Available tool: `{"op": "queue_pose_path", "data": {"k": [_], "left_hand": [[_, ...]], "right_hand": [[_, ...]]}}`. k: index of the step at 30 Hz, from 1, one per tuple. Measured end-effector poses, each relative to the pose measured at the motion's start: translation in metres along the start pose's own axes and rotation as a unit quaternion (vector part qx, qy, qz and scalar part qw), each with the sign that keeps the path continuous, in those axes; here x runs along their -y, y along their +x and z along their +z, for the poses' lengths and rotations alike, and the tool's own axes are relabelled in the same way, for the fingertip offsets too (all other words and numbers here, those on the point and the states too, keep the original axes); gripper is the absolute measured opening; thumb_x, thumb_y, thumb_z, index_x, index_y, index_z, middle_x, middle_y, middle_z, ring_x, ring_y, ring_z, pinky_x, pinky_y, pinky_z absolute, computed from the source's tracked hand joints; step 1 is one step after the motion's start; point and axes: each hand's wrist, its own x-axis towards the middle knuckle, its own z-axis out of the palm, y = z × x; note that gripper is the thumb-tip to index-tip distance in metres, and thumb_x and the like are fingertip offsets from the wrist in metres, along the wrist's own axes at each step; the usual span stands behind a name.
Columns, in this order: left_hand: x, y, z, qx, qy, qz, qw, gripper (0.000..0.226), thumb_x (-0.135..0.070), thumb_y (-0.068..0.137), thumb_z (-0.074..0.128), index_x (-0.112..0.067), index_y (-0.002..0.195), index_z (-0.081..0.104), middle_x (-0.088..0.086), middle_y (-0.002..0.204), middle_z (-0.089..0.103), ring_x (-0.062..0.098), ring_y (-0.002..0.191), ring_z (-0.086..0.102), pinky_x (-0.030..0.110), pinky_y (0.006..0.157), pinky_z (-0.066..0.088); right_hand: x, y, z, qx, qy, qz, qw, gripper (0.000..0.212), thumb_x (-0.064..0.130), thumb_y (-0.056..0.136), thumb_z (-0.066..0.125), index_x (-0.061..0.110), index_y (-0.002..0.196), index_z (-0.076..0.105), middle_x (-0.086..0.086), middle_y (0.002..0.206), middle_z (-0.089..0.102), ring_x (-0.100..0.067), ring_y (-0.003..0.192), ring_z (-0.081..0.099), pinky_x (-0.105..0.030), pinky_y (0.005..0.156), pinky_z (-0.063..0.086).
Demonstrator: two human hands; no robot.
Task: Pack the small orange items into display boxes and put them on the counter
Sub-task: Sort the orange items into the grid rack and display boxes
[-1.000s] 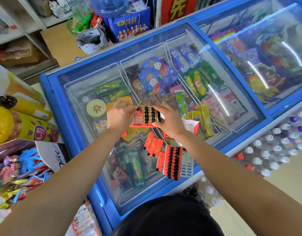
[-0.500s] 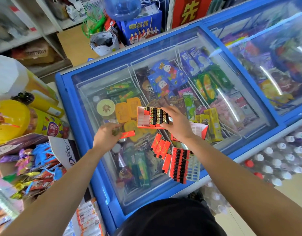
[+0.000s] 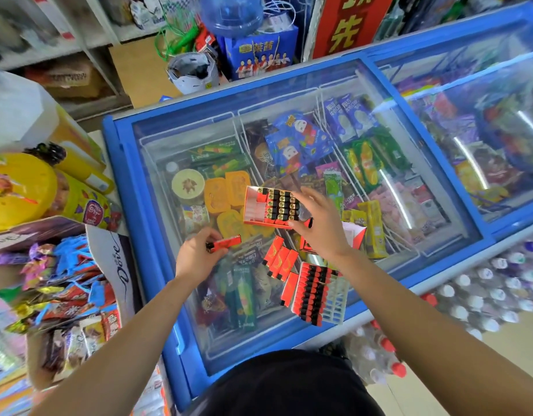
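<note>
Freezer (image 3: pixel 118 190): two boxes (image 3: pixel 271 207) (perhaps five items (image 3: pixel 284 259)).

Freezer lid (image 3: pixel 118 178) w/ loose lighters (image 3: pixel 281 259), tray (image 3: pixel 334 298)

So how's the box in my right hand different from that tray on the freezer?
The display box is orange, gripped by your right hand; the tray is white, lying on the freezer glass. The box's empty slots are left, the tray's right. Both hold orange items.
</note>
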Motion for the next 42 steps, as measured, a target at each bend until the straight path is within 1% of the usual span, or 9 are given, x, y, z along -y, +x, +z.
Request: {"op": "queue_pose_path", "data": {"k": [3,6,12,20,26,31,35,39,42], "left_hand": [[-0.001,-0.019,0.009,-0.014,-0.093,-0.009,0.996,0.025,-0.020,0.081,0.083,-0.032,0.094,0.066,-0.019,0.085,0.068,-0.002,0.075,0.063,0.023,0.068,0.051],[-0.005,-0.041,0.017,-0.032,-0.151,-0.018,0.988,0.023,-0.015,0.085,0.080,-0.030,0.100,0.070,-0.013,0.090,0.071,-0.006,0.072,0.063,0.009,0.062,0.046],[-0.006,-0.076,0.031,-0.041,-0.201,-0.028,0.978,0.029,-0.019,0.084,0.080,-0.036,0.104,0.069,-0.012,0.093,0.071,0.010,0.082,0.068,0.033,0.070,0.058],[-0.003,-0.091,0.032,-0.045,-0.204,-0.009,0.978,0.028,-0.023,0.091,0.072,-0.045,0.108,0.065,-0.014,0.102,0.066,0.008,0.082,0.067,0.036,0.073,0.060],[-0.008,-0.080,0.029,-0.048,-0.219,0.002,0.975,0.032,-0.031,0.094,0.068,-0.032,0.126,0.066,-0.010,0.097,0.069,0.011,0.076,0.063,0.029,0.068,0.054],[-0.034,-0.051,0.008,-0.081,-0.217,0.019,0.973,0.027,-0.027,0.089,0.076,-0.026,0.113,0.063,-0.014,0.095,0.071,0.001,0.080,0.066,0.015,0.068,0.052],[-0.049,-0.021,-0.003,-0.080,-0.188,0.043,0.978,0.023,-0.031,0.090,0.075,-0.027,0.110,0.063,-0.015,0.095,0.070,0.008,0.077,0.068,0.027,0.068,0.056],[-0.067,0.009,-0.010,-0.070,-0.141,0.108,0.982,0.017,-0.026,0.090,0.075,-0.028,0.105,0.066,-0.013,0.097,0.071,0.002,0.088,0.066,0.013,0.072,0.052],[-0.077,0.028,-0.011,-0.057,-0.106,0.137,0.983,0.018,-0.028,0.088,0.076,-0.037,0.100,0.067,-0.019,0.095,0.068,0.003,0.088,0.065,0.023,0.075,0.055]], "right_hand": [[0.012,-0.024,0.000,-0.033,0.023,-0.072,0.997,0.042,0.020,0.082,0.079,0.015,0.122,0.067,-0.002,0.120,0.061,-0.022,0.114,0.055,-0.040,0.101,0.044],[0.016,-0.038,0.010,0.089,0.014,-0.104,0.991,0.030,0.021,0.085,0.076,0.016,0.114,0.070,0.003,0.114,0.064,-0.014,0.110,0.056,-0.033,0.098,0.047],[0.017,-0.032,0.041,0.273,-0.150,-0.151,0.938,0.047,0.020,0.087,0.072,0.018,0.133,0.060,0.003,0.137,0.058,-0.019,0.127,0.046,-0.036,0.112,0.035],[0.021,-0.021,0.055,0.288,-0.253,-0.173,0.907,0.039,0.026,0.088,0.071,0.021,0.125,0.062,0.003,0.121,0.052,-0.020,0.114,0.037,-0.039,0.100,0.034],[0.015,-0.025,0.055,0.264,-0.162,-0.133,0.941,0.021,0.021,0.089,0.071,0.015,0.109,0.068,0.004,0.110,0.062,-0.016,0.106,0.043,-0.038,0.095,0.043],[0.022,-0.027,0.041,0.137,0.002,-0.030,0.990,0.015,0.014,0.088,0.072,0.014,0.103,0.069,0.002,0.099,0.067,-0.012,0.092,0.056,-0.030,0.084,0.050],[0.033,-0.035,0.023,0.068,0.117,0.045,0.990,0.029,0.011,0.089,0.070,0.019,0.117,0.066,0.006,0.094,0.067,-0.006,0.086,0.061,-0.009,0.076,0.045],[0.037,-0.036,0.011,0.031,0.176,0.082,0.981,0.032,0.012,0.089,0.072,0.022,0.118,0.065,0.005,0.091,0.067,-0.005,0.084,0.063,-0.013,0.076,0.048],[0.038,-0.033,0.006,0.001,0.199,0.097,0.975,0.026,0.015,0.087,0.074,0.024,0.110,0.064,0.008,0.088,0.069,-0.001,0.080,0.064,-0.012,0.072,0.048]]}}
